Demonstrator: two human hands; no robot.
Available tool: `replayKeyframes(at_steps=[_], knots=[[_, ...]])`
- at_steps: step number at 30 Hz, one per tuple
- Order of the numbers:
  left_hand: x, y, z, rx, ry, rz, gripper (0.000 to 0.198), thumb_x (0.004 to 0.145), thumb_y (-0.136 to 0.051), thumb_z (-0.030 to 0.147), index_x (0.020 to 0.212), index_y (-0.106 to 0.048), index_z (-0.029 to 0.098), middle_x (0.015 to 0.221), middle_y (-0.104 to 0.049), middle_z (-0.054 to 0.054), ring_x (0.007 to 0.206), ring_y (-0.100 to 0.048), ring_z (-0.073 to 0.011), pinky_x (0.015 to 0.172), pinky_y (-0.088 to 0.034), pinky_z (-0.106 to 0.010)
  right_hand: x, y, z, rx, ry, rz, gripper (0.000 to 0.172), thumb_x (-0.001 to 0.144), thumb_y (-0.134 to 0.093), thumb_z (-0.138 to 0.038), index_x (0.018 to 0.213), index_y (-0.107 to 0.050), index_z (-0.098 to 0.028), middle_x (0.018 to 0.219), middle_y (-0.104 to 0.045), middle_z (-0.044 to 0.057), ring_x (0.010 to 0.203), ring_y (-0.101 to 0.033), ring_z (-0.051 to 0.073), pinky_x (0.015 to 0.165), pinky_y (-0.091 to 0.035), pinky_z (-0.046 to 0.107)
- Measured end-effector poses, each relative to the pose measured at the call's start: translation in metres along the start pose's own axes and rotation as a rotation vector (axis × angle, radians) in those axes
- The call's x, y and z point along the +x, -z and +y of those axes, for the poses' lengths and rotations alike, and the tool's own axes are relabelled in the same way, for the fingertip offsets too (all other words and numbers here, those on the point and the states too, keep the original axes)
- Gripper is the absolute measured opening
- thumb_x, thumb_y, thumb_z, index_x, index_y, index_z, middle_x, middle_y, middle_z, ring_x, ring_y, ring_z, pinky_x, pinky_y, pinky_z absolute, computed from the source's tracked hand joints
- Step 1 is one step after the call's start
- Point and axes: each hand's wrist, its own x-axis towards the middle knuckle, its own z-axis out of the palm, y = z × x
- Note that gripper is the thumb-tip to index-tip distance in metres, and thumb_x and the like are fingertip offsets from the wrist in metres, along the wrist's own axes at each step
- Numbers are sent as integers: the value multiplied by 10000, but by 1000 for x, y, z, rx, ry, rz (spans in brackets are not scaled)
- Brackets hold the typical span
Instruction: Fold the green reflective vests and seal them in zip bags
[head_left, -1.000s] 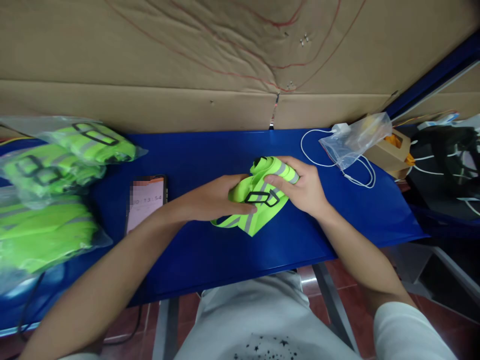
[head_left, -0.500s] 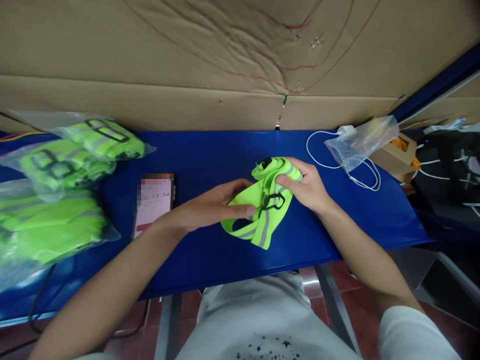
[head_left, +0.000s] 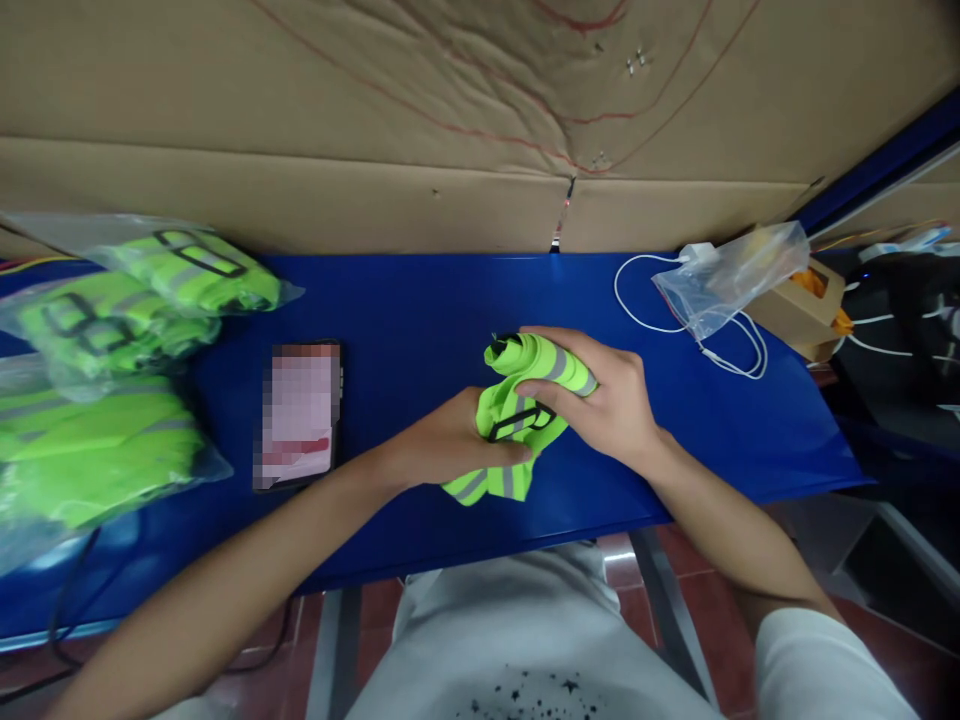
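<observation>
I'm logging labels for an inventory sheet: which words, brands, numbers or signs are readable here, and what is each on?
No readable text anywhere.
Smartphone screen: pixelated, illegible.
Reflective strap: no lettering visible.
Clear plastic bags: no legible print.
Shirt: small dark stars, no legible letters.

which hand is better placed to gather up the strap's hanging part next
Likely the left hand: it holds the reflective strap beside the black buckle, close to the hanging part. The right hand is wrapped around the rolled part, farther from it.
</observation>
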Motion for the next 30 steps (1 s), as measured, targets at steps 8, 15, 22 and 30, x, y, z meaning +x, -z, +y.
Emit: replayKeyframes(at_steps=[8, 15, 22, 30], knots=[[-8, 8, 6, -8, 104, -84, 421, 754, -865, 337, 1111, -718, 170, 1016, -780, -46, 894, -722, -200, 794, -589, -306, 7, 1, 0, 471, -407, -160, 313, 851, -790, -492, 846, -775, -180, 809, -762, 4, 709, -689, 145, 641, -531, 242], [-9, 6, -5, 15, 59, -56, 408, 752, -860, 341, 1101, -735, 169, 1046, -796, -58, 921, -740, -222, 811, -604, -338, 7, 0, 10, 840, -627, -345, 328, 876, -781, -510, 1039, -801, -226, 966, -804, 8, 895, -758, 149, 832, -581, 225], [-10, 13, -1, 30, 86, -59, 388, 750, -850, 370, 1061, -738, 167, 985, -800, -60, 851, -749, -221, 743, -611, -327, 7, -13, 19, 965, -710, -362, 458, 810, -790, -634, 969, -805, -205, 869, -793, 27, 823, -756, 163, 793, -601, 253], [-9, 10, -5, 84, -2, 67, 271, 746, -820, 305, 971, -753, 169, 887, -791, -18, 788, -728, -180, 711, -577, -273, 7, -26, 26, 650, -590, -246, 403, 867, -761, -558, 1113, -700, -246, 980, -763, 11, 854, -710, 156, 757, -588, 273]])
